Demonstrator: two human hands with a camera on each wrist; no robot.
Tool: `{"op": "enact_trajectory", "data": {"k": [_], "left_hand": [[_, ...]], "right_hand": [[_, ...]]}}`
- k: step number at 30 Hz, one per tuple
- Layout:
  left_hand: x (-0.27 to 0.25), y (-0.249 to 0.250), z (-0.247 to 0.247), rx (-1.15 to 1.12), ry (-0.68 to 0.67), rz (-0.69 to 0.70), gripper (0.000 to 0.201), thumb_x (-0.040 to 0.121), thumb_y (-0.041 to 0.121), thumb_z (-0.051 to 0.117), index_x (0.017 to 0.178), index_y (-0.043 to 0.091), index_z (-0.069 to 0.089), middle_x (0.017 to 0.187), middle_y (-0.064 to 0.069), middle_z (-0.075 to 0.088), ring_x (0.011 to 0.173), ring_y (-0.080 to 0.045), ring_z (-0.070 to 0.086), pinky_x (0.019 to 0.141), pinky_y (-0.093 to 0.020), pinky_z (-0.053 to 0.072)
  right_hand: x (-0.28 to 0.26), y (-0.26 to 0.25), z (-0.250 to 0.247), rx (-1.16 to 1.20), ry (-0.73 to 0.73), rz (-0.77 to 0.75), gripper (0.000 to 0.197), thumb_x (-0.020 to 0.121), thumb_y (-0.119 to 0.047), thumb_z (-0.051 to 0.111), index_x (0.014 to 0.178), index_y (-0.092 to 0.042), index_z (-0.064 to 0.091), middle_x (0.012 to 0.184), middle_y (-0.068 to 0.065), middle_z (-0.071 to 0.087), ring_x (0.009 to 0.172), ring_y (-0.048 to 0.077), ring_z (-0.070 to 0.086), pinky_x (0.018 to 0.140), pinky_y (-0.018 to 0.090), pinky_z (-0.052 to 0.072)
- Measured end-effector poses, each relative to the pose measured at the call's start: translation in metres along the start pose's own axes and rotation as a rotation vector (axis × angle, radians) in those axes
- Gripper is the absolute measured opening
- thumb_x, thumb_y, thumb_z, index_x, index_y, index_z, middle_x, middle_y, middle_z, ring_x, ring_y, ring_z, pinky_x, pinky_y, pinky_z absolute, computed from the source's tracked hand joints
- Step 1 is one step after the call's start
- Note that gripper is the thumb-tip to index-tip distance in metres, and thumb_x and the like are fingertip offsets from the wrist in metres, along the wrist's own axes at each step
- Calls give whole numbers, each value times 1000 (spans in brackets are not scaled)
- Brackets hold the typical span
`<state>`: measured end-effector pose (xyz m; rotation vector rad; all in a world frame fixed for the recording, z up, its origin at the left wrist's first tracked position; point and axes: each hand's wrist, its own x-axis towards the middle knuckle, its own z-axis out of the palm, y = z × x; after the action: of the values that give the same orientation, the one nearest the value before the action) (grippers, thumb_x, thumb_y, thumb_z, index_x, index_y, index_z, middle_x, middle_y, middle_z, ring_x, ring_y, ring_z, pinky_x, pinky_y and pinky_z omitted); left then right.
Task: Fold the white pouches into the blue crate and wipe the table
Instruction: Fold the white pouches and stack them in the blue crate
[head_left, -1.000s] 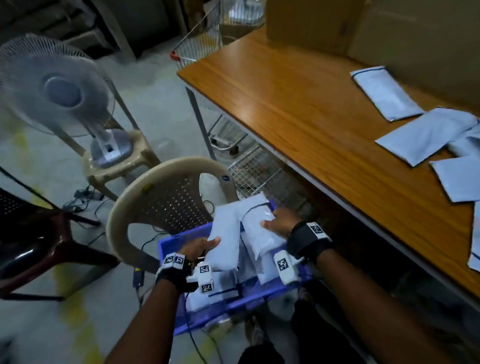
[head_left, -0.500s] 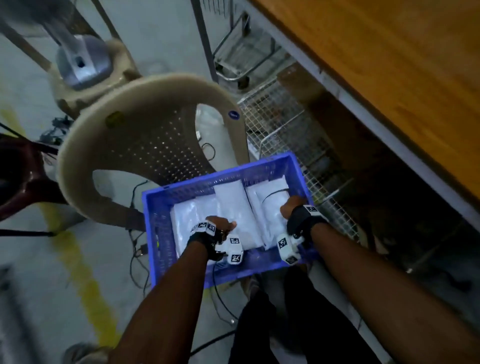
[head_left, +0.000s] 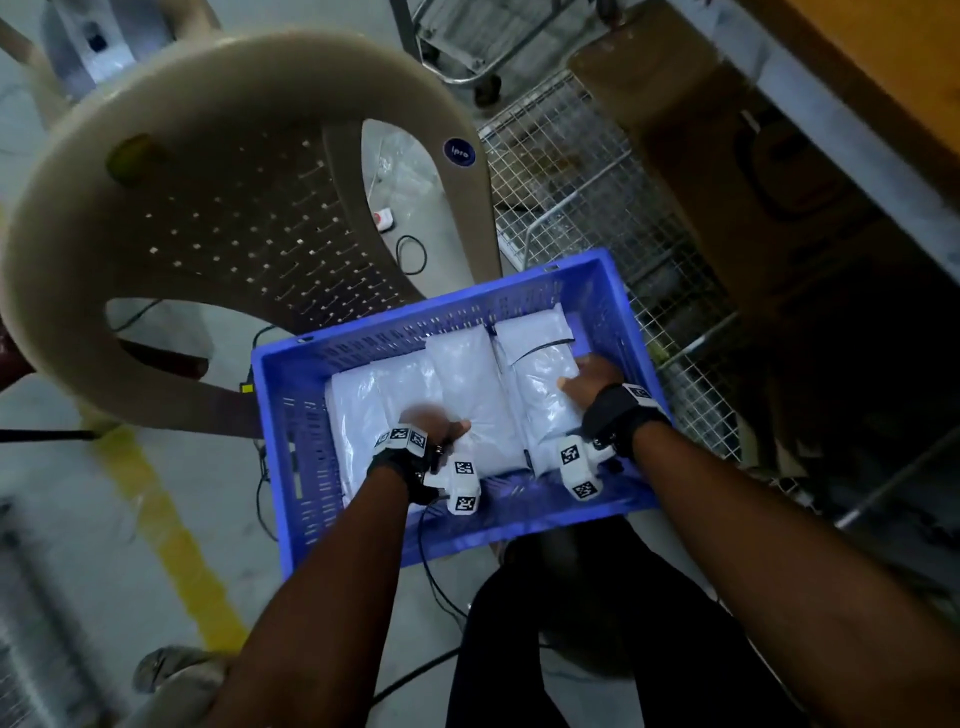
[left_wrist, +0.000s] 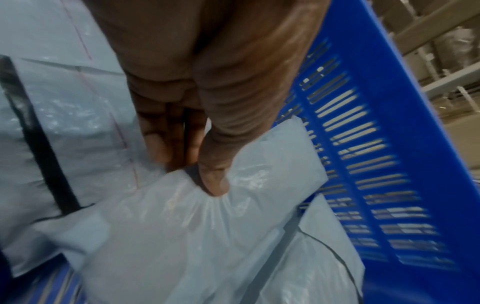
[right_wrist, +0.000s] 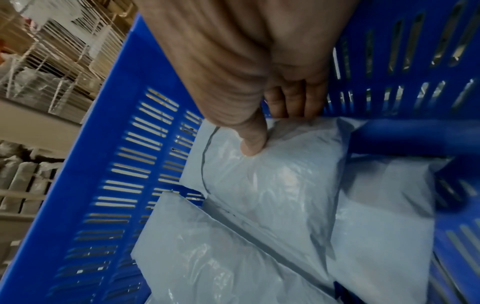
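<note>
Chair (head_left: 218, 171): beige plastic, perforated back, standing on the floor just behind the crate.
Blue crate (head_left: 291, 415): slotted walls, holding several white pouches laid side by side.
Left hand (head_left: 431, 428): inside the crate — thumb and fingers pinch the near end of the middle pouch (head_left: 470, 384), puckering the plastic.
Right hand (head_left: 592, 376): thumb presses on top of the right pouch (head_left: 540, 364), fingers curl over its edge beside the crate wall — a grip.
Bench (head_left: 883, 78): wooden edge at upper right, well above the crate.
</note>
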<state>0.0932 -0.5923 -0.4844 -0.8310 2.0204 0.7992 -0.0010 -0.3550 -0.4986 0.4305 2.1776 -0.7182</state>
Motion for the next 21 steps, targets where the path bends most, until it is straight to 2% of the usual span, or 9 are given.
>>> {"op": "enact_trajectory", "data": {"k": [2,4,5,7,9,10,12,17,21], "left_hand": [[0,-3,-2,-173,107,-15,36,78,44,80,92,14,66,96,-11,68,94,-27,66,78,-27,51],[2,-1,-2,-375,351,61,48,62,30,93,94,20,59,103,-10,63,94,-27,64,75,-26,48],[1,5,-1,-401,405,127,51,59,24,94,96,21,59,109,-10,58,96,-25,61,76,-26,46],[-2,17,1,-325,378,240,58,60,16,94,107,23,62,119,-8,46,107,-24,54,89,-27,46],[0,25,8,-171,279,281,76,61,14,93,128,27,59,131,-8,35,126,-27,42,108,-30,39],[2,26,11,-92,240,285,86,62,14,92,137,30,53,137,-8,30,132,-28,36,112,-30,34],[8,26,20,1,190,253,96,64,16,92,145,34,45,144,-7,22,136,-27,28,112,-25,28],[20,29,29,28,218,256,98,63,18,93,147,33,44,143,-4,20,137,-23,25,109,-19,25],[24,30,27,51,226,266,98,63,21,93,147,33,44,143,-4,21,138,-22,25,111,-22,26]], "right_hand": [[-10,-1,-5,61,59,-16,69,82,-28,74,142,-9,46,142,11,52,129,29,51,105,31,40],[-19,-6,-7,114,136,-87,73,80,-23,78,143,-10,43,142,10,52,130,29,50,105,31,39],[-23,-10,-6,106,162,-137,76,78,-22,80,144,-12,43,141,11,51,130,30,50,105,33,39],[-26,-20,2,17,147,-214,84,77,-22,81,148,-20,37,146,15,43,133,33,44,110,38,37],[-25,-27,12,-133,60,-241,93,78,-25,79,153,-33,24,155,16,27,140,36,33,113,47,33],[-23,-28,16,-195,3,-223,95,80,-25,78,154,-37,18,159,15,17,143,37,27,113,50,32],[-17,-25,21,-276,-48,-203,98,83,-24,76,154,-42,11,162,14,5,146,37,19,114,53,29],[-14,-20,25,-327,34,-228,94,77,-32,81,151,-45,24,155,14,17,142,37,18,112,51,29],[-11,-23,28,-330,48,-245,94,73,-38,84,149,-46,29,145,12,23,137,35,20,109,49,30]]}}
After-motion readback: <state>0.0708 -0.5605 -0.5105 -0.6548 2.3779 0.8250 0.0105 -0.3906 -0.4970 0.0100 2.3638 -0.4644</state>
